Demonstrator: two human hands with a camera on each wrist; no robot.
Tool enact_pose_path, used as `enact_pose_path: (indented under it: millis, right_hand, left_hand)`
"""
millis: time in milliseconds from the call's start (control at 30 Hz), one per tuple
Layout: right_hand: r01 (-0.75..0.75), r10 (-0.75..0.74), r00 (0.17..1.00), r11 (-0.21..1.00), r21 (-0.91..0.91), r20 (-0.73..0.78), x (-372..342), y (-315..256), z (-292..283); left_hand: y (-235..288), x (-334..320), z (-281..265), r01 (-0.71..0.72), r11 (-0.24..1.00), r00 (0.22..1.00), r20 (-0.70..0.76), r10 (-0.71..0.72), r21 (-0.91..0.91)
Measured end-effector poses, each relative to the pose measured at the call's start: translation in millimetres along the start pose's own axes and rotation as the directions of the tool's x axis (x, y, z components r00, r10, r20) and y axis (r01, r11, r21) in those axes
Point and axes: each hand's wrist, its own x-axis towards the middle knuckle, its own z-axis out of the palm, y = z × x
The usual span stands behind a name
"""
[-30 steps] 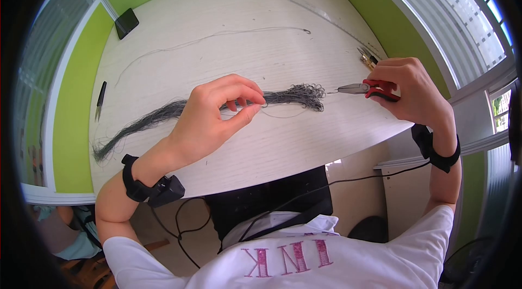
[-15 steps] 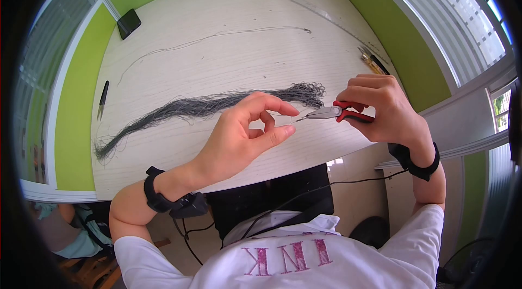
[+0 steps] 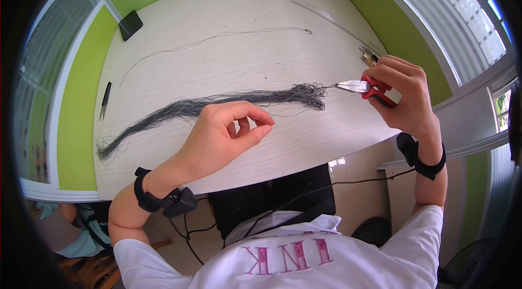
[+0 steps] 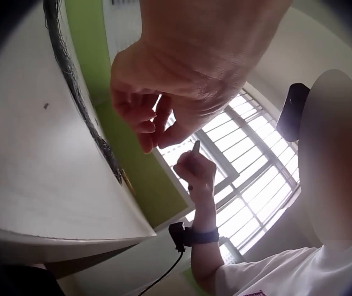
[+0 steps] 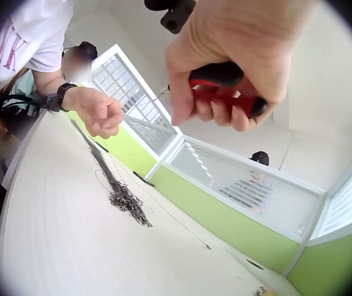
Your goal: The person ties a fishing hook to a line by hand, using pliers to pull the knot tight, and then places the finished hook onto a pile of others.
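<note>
In the head view my right hand (image 3: 402, 90) grips pliers (image 3: 353, 86) with red and black handles. A short dark piece of wire shows at the pliers' tips, beside the looped end of a bundle of dark thin wires (image 3: 217, 101) lying on the table. My left hand (image 3: 225, 131) is in front of that bundle, thumb and forefinger tips together. They pinch a thin wire (image 3: 284, 108) that slants up from the fingertips toward the loops. In the right wrist view the right fingers wrap the red handles (image 5: 225, 102), and the left hand (image 5: 96, 111) is farther off.
A single long wire (image 3: 217, 35) with a small hooked end lies behind the bundle. Tweezers (image 3: 105, 100) rest at the left edge, a black object (image 3: 130, 25) in the back left corner. A clear ruler (image 3: 331, 22) and small tools (image 3: 368, 56) lie along the right green partition (image 3: 405, 55).
Half a second ago both hands came together in front of the bundle's looped end. Now the right hand with the pliers has moved right and away, the left hand back left, its fingertips closed together.
</note>
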Motion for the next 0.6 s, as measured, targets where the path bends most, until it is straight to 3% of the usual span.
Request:
enact_pose_path:
  millis: [67,167,200,267,300,333,367,400,500,533,567,600]
  right_hand:
    - [-0.118,0.108,0.986,0.991,-0.069,-0.13,-5.4,9.8,-8.4]
    - [-0.327,0.265,0.892,0.937,-0.119,-0.367,-10.2,23.0,-22.8]
    - [-0.325,0.263,0.892,0.938,-0.12,-0.367,-12.6,28.5,-28.6]
    - [-0.488,0.478,0.69,0.862,0.138,-0.544,-17.4,38.5,-40.6]
    - [-0.488,0.477,0.69,0.862,0.137,-0.544,-19.8,44.8,-43.5]
    - [-0.449,0.442,0.637,0.879,0.162,-0.632,-21.6,50.8,-46.1]
    - [-0.407,0.406,0.573,0.895,0.182,-0.712,-24.4,55.7,-48.8]
    - [-0.409,0.406,0.573,0.894,0.181,-0.712,-28.9,59.8,-52.8]
    - [-0.498,0.437,0.531,0.854,0.149,-0.726,-40.3,65.0,-57.3]
    - [-0.542,0.513,0.502,0.814,0.21,-0.697,-42.7,62.8,-55.8]
    - [-0.58,0.585,0.468,0.769,0.269,-0.662,-45.2,60.6,-53.5]
    - [-0.579,0.586,0.467,0.769,0.272,-0.662,-46.3,57.4,-46.4]
  left_hand:
    - [-6.4,-2.3,-8.9,0.011,0.993,0.996,-0.085,-0.001,0.115]
    - [-7.7,-2.8,-18.2,0.073,0.993,0.993,-0.098,-0.063,0.097]
    - [-8.6,-3.2,-20.5,0.09,0.992,0.99,-0.113,-0.08,0.086]
    - [-6.7,-7.3,-29.9,0.08,0.994,0.988,-0.137,-0.069,0.08]
    - [-5.3,-10.5,-36.0,0.073,0.994,0.985,-0.159,-0.06,0.077]
    - [-5.1,-15.2,-42.1,0.072,0.994,0.986,-0.158,-0.059,0.076]
    - [-5.3,-21.9,-48.7,0.062,0.998,0.967,-0.251,-0.055,0.02]
    - [-5.9,-29.5,-56.5,0.048,0.998,0.939,-0.34,-0.057,-0.035]
    - [-12.0,-57.0,-89.8,0.173,0.983,0.863,-0.49,-0.124,0.055]
    - [-15.6,-67.1,-102.7,0.232,0.971,0.82,-0.549,-0.161,0.061]
    - [-18.0,-79.5,-116.3,0.232,0.971,0.82,-0.549,-0.16,0.063]
    - [-19.0,-92.8,-129.6,0.347,0.919,0.831,-0.516,-0.209,0.187]
